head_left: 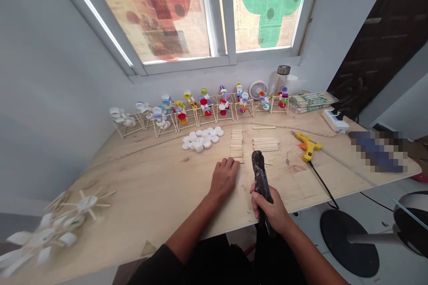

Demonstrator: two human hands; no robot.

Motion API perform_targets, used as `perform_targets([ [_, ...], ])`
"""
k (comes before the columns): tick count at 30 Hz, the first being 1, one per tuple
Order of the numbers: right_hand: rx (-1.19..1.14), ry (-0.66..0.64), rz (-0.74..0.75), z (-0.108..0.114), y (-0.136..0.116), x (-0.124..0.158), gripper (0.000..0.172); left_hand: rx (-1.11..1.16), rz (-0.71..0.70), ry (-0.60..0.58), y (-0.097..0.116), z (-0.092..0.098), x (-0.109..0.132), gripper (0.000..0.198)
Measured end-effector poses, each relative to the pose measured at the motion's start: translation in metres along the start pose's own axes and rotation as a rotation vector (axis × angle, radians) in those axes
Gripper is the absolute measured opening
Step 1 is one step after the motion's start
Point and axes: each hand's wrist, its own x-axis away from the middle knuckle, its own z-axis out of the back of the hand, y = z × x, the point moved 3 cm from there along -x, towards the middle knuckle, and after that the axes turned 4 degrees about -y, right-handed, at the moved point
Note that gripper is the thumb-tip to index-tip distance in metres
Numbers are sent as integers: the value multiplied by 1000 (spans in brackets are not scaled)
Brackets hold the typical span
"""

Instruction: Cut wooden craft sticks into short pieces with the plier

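Observation:
My left hand [225, 177] rests palm down on the table, its fingers bent and close together at the near end of a column of short wooden sticks [236, 139]. What lies under the fingertips is hidden. Wrapped round the handles of black pliers [260, 171], my right hand [271, 209] holds them upright over the table's front edge, jaws up. Just beyond the pliers lies a stack of longer wooden sticks [265, 144]. A single stick [264, 127] is farther back. White bottle caps [202, 138] are grouped left of the short sticks.
Small stick-and-cap wheels on frames [182, 118] line the back. A yellow glue gun [307, 144] and a power strip [335, 121] are at right, with bagged sticks [312, 101] behind. Cap-and-stick wheels [87, 204] lie at left. A black round stand base [349, 242] is on the floor.

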Motion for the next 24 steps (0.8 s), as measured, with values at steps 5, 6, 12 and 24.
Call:
perform_targets([
  [5, -79, 57, 36, 5, 1, 4, 22, 64, 46, -47, 7, 2, -1, 25],
  [6, -96, 71, 44, 6, 1, 4, 23, 74, 32, -67, 12, 2, -4, 24],
  [12, -164, 137, 95, 12, -1, 7, 26, 87, -111, -177, 50, 4, -35, 19],
  [24, -216, 141, 112, 12, 2, 7, 28, 34, -172, -216, 69, 1, -46, 17],
])
